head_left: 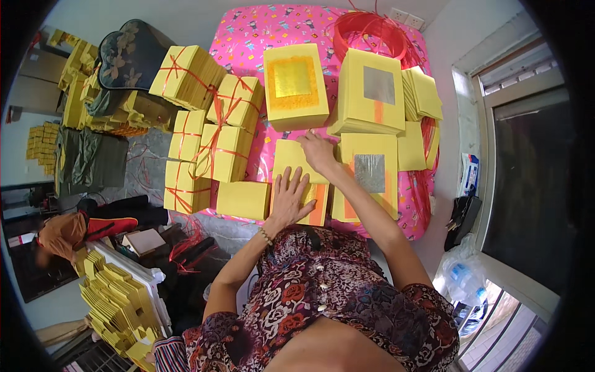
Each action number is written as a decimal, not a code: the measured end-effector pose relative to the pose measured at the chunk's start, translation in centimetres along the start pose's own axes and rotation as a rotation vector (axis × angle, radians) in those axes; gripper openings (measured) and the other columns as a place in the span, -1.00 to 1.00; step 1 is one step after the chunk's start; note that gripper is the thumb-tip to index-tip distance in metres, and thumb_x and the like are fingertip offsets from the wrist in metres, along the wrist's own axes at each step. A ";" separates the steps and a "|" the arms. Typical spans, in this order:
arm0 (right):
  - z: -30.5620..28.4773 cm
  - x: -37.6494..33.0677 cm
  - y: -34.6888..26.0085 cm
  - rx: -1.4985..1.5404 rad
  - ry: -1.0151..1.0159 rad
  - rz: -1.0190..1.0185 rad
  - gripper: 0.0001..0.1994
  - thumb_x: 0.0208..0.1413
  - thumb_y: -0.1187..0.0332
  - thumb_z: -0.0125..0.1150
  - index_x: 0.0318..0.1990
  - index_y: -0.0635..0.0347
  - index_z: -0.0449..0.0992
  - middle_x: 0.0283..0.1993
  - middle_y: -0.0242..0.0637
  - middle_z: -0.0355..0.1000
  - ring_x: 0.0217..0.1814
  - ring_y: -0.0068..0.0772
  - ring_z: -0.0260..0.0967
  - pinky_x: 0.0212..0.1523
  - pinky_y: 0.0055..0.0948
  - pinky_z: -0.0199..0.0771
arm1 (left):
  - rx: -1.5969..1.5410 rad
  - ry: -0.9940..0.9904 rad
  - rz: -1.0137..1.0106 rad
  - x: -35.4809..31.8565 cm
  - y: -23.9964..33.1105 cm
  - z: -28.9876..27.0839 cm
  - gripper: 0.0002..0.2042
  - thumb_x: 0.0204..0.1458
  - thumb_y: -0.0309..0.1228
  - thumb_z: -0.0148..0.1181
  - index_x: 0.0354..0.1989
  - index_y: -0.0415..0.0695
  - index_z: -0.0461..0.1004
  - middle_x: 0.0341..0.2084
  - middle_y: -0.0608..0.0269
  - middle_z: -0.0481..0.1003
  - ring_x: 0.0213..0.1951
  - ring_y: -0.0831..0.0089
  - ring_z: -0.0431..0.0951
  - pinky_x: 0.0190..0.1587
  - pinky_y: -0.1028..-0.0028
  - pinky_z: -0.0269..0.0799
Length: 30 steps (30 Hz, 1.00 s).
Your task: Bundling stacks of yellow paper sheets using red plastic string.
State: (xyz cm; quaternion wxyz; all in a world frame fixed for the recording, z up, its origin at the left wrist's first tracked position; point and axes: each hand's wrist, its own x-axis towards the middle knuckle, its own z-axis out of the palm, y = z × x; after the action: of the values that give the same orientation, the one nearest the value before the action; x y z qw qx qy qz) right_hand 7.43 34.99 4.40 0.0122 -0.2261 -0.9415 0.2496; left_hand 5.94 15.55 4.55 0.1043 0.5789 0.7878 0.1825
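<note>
I am logging a pale wall point(186, 18) with a socket point(406, 17), a window point(527, 155) glowing at right, and grey floor point(145, 167) showing.

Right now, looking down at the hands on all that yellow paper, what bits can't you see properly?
Head view only:
- The yellow paper stack with the orange stripe: mostly covered by the left hand.
- The plain yellow sheet: the right hand hides its far corner.
- The red string coil: its lower part is hidden behind the silver-square paper stack.
- Right-hand fingertips: too small to tell whether they pinch.
</note>
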 end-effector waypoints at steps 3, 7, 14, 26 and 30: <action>0.0 -0.2 -0.4 -0.029 0.028 -0.008 -0.69 0.05 0.49 0.02 -0.02 0.14 0.48 0.04 -0.05 0.40 0.12 0.02 0.36 0.02 -0.05 0.45 | 0.014 -0.004 0.000 -0.1 -0.1 0.0 -0.25 0.02 0.09 0.12 0.31 -0.14 0.18 0.35 0.00 0.06 0.38 -0.08 -0.08 0.35 -0.08 -0.20; 0.3 -0.2 -0.4 -0.020 0.105 -0.032 -0.72 0.03 0.52 0.02 -0.07 0.19 0.47 -0.07 -0.04 0.40 0.03 0.03 0.39 -0.07 -0.04 0.47 | 0.001 -0.022 -0.006 -0.2 -0.2 0.1 -0.27 0.03 0.09 0.11 0.33 -0.06 0.19 0.37 -0.01 0.03 0.39 -0.10 -0.10 0.35 -0.09 -0.21; 0.8 -0.2 -0.4 -0.005 0.155 -0.049 -0.78 0.04 0.49 0.04 -0.13 0.25 0.46 -0.13 0.01 0.41 -0.04 0.06 0.39 -0.12 -0.05 0.46 | 0.090 -0.067 0.055 -0.3 -0.4 0.0 -0.34 0.03 0.15 0.09 0.35 0.34 0.19 0.40 -0.08 -0.07 0.39 -0.16 -0.15 0.33 -0.13 -0.22; 0.9 0.1 -0.7 0.001 0.120 -0.042 -0.68 -0.10 0.58 0.08 -0.11 0.33 0.43 -0.09 -0.04 0.41 0.01 0.00 0.38 -0.07 -0.06 0.44 | 0.114 -0.109 0.032 -0.2 0.0 -0.6 -0.33 0.04 0.17 0.06 0.36 0.33 0.17 0.42 0.11 -0.05 0.40 -0.13 -0.17 0.33 -0.15 -0.23; 1.1 0.1 -0.6 -0.004 0.120 -0.016 -0.67 -0.12 0.59 0.10 -0.10 0.31 0.43 -0.10 -0.06 0.40 0.00 -0.01 0.38 -0.07 -0.08 0.45 | 0.127 -0.111 0.042 0.0 0.2 -0.6 -0.32 0.03 0.19 0.05 0.36 0.32 0.16 0.41 0.17 -0.01 0.39 -0.13 -0.14 0.33 -0.15 -0.23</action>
State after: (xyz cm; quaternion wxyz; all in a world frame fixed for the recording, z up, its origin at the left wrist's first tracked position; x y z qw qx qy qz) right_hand 6.97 34.06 3.65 0.0701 -0.2333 -0.9413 0.2335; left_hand 5.88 15.53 5.16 0.1067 0.6099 0.7786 0.1018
